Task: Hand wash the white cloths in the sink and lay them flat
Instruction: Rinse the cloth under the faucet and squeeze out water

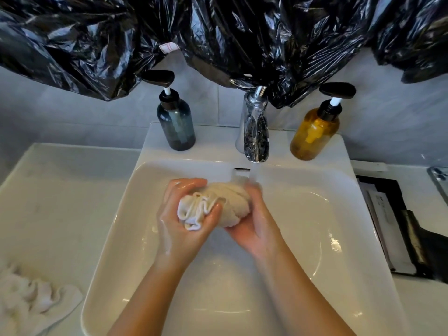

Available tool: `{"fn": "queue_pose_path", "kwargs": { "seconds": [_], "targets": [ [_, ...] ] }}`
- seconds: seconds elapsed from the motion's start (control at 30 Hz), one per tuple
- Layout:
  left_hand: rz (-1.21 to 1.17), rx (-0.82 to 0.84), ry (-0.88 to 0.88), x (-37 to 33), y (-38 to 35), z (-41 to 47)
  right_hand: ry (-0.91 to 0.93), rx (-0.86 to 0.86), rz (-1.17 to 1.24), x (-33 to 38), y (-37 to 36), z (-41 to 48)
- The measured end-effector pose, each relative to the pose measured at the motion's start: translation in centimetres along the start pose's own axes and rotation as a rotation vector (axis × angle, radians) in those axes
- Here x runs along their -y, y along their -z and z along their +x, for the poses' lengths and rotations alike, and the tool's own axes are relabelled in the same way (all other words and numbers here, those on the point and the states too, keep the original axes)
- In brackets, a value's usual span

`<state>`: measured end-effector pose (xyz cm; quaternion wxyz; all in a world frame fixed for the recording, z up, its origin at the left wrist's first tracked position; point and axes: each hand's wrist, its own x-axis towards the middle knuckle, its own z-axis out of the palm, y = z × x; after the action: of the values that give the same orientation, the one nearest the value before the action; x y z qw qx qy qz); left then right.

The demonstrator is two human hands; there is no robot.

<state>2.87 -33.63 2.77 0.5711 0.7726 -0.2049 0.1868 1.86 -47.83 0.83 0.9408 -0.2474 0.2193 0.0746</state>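
Observation:
A bunched, wet white cloth [225, 204] is held over the white sink [315, 238], just under the chrome tap [255, 132], from which water runs. My left hand [181, 221] grips its left, ruffled end, fingers curled over the top. My right hand [252, 224] grips the right part from below and behind. Both hands are wet and soapy. A second crumpled white cloth [31, 301] lies on the counter at the lower left.
A dark blue pump bottle [175, 122] stands left of the tap, an amber one [315, 132] right of it. Black plastic sheeting [218, 32] hangs across the wall above. A black tray with papers [392, 226] sits on the right counter. The white counter [60, 190] extends to the left.

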Motion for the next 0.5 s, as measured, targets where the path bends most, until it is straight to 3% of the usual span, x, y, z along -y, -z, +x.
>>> {"fn": "queue_pose_path", "kwargs": {
  "seconds": [0.1,0.23,0.5],
  "targets": [
    [-0.050,0.090,0.176,-0.1,0.4,0.4,0.050,-0.063,-0.168,0.4,0.4,0.5],
    [-0.354,-0.036,0.592,0.4,-0.3,0.0,0.206,-0.020,-0.288,0.4,0.9,0.6],
    [-0.779,-0.073,1.086,1.5,-2.4,1.7,0.479,0.008,-0.429,0.3,-0.8,-0.1]
  ]
}}
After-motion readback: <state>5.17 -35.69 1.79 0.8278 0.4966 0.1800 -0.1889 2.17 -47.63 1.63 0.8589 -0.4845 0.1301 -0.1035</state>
